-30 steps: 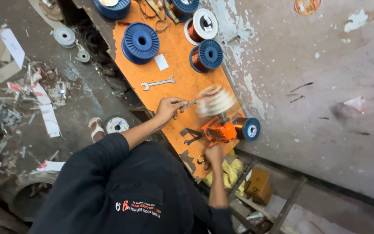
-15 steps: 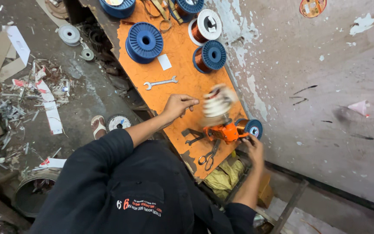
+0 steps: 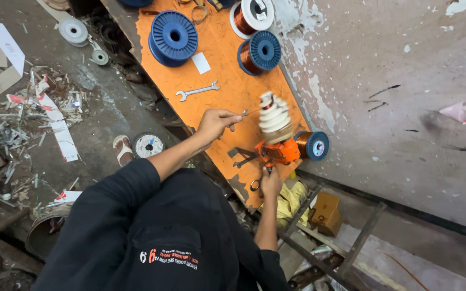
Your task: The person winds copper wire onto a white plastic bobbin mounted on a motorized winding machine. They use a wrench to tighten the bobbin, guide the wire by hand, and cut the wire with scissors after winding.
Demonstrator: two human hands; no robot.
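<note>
Head view looks steeply down on my own dark-sleeved arms over an orange bench; my left hand is raised above the board, fingertips pinched together on a thin wire or small metal piece that runs toward the pale coil former; the former sits on an orange hand winder near the bench's lower edge, and its outline is blurred (spinning, I judge). My right hand is low at the bench edge just under the winder, curled around what I take to be its crank; the crank is hidden, so I cannot tell how tight that hold is. A copper spool with blue flanges stands just beside the winder on the wall side; two more blue spools and a white-flanged spool lie further up, with a spanner between them and my left hand. As I read it, the risk is the wire: too hard a pinch against a fast former could snap it; too slack and the turns would pile unevenly or slip off the end. Scissors near my right hand could also snag.
</note>
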